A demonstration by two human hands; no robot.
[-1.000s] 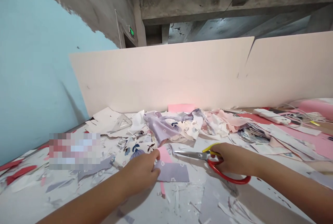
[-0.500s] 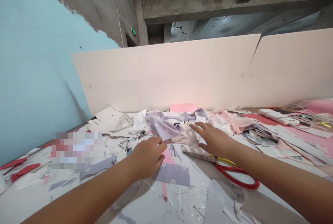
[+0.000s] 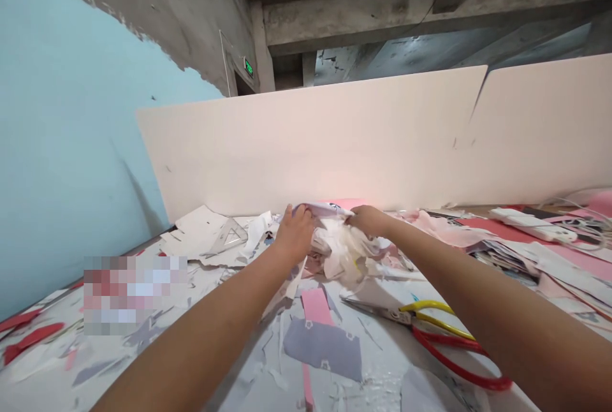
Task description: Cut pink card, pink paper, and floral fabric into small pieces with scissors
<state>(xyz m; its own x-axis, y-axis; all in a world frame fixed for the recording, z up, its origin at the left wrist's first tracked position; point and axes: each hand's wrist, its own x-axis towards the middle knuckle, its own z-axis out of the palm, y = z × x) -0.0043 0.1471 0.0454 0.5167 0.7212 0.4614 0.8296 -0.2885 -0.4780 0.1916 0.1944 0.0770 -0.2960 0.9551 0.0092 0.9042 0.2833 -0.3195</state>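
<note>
A lilac patterned fabric piece (image 3: 325,209) is raised above the heap at the back middle of the table. My left hand (image 3: 295,233) grips its left side and my right hand (image 3: 370,219) pinches its right side. Under it shows a crumpled bunch of whitish scraps (image 3: 351,252). Nearer to me lies a flat lilac scrap with small white flowers (image 3: 325,347), partly over a pink strip (image 3: 316,305). Beneath my right forearm rest scissors (image 3: 406,316) with one red and one yellow handle, pointing left.
A clear set square (image 3: 229,238) lies on white paper (image 3: 196,231) at the back left. A white power strip (image 3: 530,224) with cables is at the back right, near stacked fabric (image 3: 502,252). A pale panel (image 3: 310,150) stands behind the table.
Both hands have moved away from me and closed on the lilac fabric, lifting it off the heap. Whitish scraps beneath it are now exposed. The view has shifted slightly.
</note>
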